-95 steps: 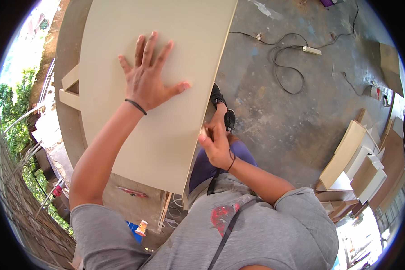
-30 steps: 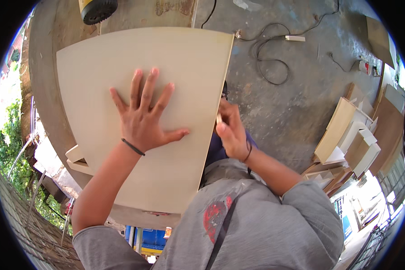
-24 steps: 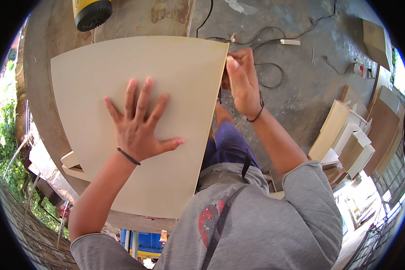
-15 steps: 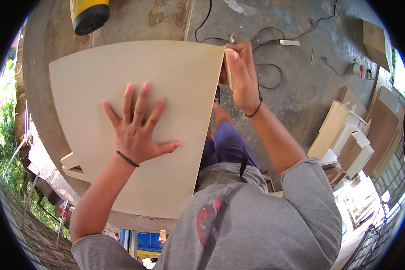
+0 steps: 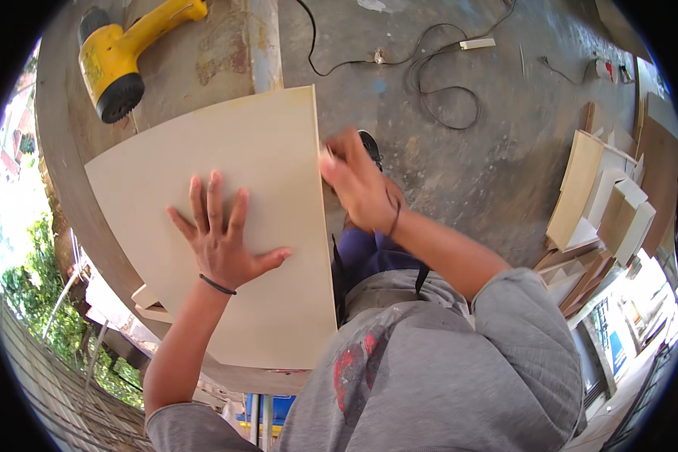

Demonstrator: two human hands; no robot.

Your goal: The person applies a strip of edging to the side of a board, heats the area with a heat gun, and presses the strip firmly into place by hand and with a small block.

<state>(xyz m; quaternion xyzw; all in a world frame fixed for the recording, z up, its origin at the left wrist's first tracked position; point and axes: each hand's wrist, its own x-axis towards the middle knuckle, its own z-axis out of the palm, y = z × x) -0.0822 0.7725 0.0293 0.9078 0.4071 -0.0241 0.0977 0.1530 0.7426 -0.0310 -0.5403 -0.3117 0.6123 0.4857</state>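
Note:
A large pale board (image 5: 279, 173) lies flat on the worn workbench (image 5: 181, 83). My left hand (image 5: 224, 252) rests on top of it, fingers spread and palm down. At the board's right edge, toward its far corner, is my right hand (image 5: 360, 188), blurred by motion. Its fingers are closed round a small flat block (image 5: 326, 153), of which only a sliver shows beside the edge. Beyond the board, on the bench, lies a yellow and black pistol-shaped power tool (image 5: 111, 66).
A black cable (image 5: 474, 113) loops over the concrete floor (image 5: 497, 181), with a white power strip (image 5: 477, 44) on it. Wooden boards and box parts (image 5: 576, 192) are stacked at the right. A small wooden piece (image 5: 149, 301) sits by the board's left edge.
My right hand has slid along the board's right edge, nearer to me. The view has shifted, bringing more of the yellow power tool in. My left hand stays spread on the board.

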